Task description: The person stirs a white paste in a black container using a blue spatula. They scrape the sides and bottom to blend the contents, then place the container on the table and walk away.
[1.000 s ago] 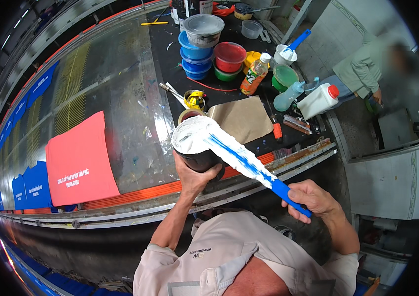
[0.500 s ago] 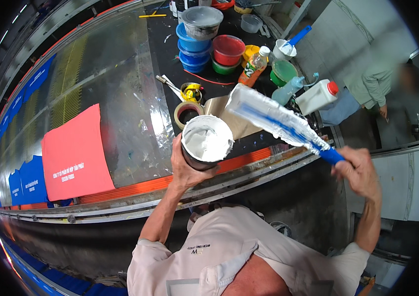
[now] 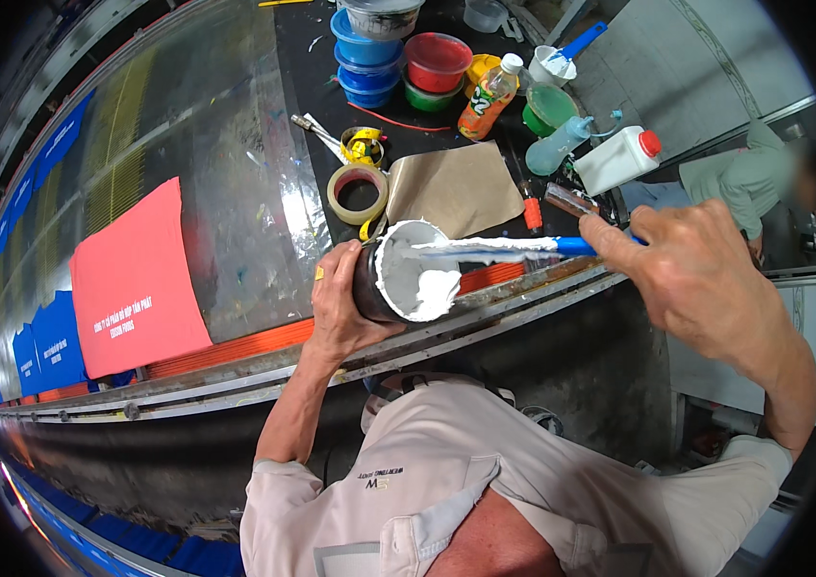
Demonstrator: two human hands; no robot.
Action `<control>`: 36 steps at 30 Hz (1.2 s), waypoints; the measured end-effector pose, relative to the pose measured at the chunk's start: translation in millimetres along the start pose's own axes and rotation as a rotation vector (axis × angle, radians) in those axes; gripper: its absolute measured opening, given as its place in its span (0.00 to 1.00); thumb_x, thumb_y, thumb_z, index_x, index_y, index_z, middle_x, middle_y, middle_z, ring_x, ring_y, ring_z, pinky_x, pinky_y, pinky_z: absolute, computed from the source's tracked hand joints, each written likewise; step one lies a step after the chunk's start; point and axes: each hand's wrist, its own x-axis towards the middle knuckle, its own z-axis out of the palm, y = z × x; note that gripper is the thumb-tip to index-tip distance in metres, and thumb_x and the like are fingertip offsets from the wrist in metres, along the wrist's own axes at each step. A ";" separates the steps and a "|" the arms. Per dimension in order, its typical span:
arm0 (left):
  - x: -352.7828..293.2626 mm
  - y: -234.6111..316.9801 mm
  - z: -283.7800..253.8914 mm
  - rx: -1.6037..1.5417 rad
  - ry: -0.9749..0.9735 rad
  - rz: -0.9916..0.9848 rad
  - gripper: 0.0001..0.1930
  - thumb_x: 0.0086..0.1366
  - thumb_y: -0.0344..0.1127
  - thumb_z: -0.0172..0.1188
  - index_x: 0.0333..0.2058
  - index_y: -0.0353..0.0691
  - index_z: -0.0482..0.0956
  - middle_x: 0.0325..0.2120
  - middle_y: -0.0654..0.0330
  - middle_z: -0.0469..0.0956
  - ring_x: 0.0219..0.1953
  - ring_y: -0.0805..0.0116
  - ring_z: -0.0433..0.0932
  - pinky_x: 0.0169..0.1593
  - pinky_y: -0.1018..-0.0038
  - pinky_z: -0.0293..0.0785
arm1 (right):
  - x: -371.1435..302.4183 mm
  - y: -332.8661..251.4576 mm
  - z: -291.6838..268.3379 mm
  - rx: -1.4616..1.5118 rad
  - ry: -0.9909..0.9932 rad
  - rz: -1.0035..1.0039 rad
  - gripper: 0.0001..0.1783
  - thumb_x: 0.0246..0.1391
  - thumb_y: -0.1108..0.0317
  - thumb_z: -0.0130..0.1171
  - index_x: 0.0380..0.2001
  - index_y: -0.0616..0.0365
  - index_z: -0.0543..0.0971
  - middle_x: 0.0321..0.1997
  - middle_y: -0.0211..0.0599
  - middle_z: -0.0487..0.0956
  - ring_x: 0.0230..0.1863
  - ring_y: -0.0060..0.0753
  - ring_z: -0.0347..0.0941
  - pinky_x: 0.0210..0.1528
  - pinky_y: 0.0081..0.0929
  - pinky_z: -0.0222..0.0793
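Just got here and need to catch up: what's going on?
A person's left hand holds a round black tub of thick white paste, its mouth tipped rightward. The right hand grips a long blue-handled spatula coated in white, its tip at that mouth. Beyond, a beige tape roll lies beside a flat brown sheet.

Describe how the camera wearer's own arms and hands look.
The left hand and right hand are ungloved; a small yellow band, possibly a ring, shows on the left one. The forearms are bare below short, pale beige sleeves.

Pale wall (image 3: 653, 77) right; long glossy table (image 3: 244, 231) left; dark floor (image 3: 610, 385) below.
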 end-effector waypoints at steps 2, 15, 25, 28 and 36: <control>-1.7 3.1 -2.2 0.028 0.002 0.018 0.64 0.26 0.38 0.86 0.66 0.37 0.60 0.55 0.44 0.71 0.55 0.41 0.74 0.58 0.49 0.71 | 8.3 -3.5 -2.7 0.107 -0.098 0.034 0.15 0.50 0.74 0.62 0.44 0.59 0.81 0.28 0.45 0.79 0.33 0.51 0.79 0.33 0.48 0.69; -15.2 16.1 10.1 0.025 0.057 -0.019 0.64 0.31 0.46 0.88 0.66 0.37 0.58 0.56 0.43 0.70 0.56 0.42 0.73 0.58 0.48 0.70 | 47.2 -2.5 19.8 0.960 -0.327 0.023 0.11 0.58 0.70 0.59 0.35 0.71 0.81 0.25 0.60 0.77 0.29 0.58 0.75 0.37 0.44 0.71; -21.6 14.4 8.9 -0.134 -0.066 -0.051 0.66 0.29 0.46 0.89 0.67 0.37 0.57 0.58 0.42 0.69 0.59 0.41 0.72 0.60 0.49 0.70 | 44.7 -44.2 45.6 -0.284 0.388 -0.292 0.08 0.46 0.68 0.61 0.27 0.60 0.76 0.24 0.36 0.79 0.27 0.33 0.81 0.27 0.37 0.75; -21.2 12.7 10.5 -0.124 -0.073 -0.037 0.66 0.29 0.46 0.88 0.67 0.37 0.57 0.58 0.42 0.69 0.59 0.41 0.72 0.59 0.49 0.70 | 50.9 -38.1 57.1 0.024 0.203 -0.336 0.09 0.44 0.67 0.63 0.26 0.62 0.78 0.20 0.40 0.80 0.26 0.39 0.82 0.25 0.41 0.76; -26.5 12.5 13.6 -0.138 -0.079 -0.142 0.63 0.30 0.42 0.87 0.66 0.37 0.58 0.56 0.43 0.71 0.58 0.40 0.73 0.58 0.50 0.72 | 58.7 -22.5 80.2 0.606 0.005 -0.179 0.12 0.54 0.62 0.65 0.26 0.60 0.83 0.22 0.51 0.82 0.26 0.53 0.83 0.29 0.46 0.77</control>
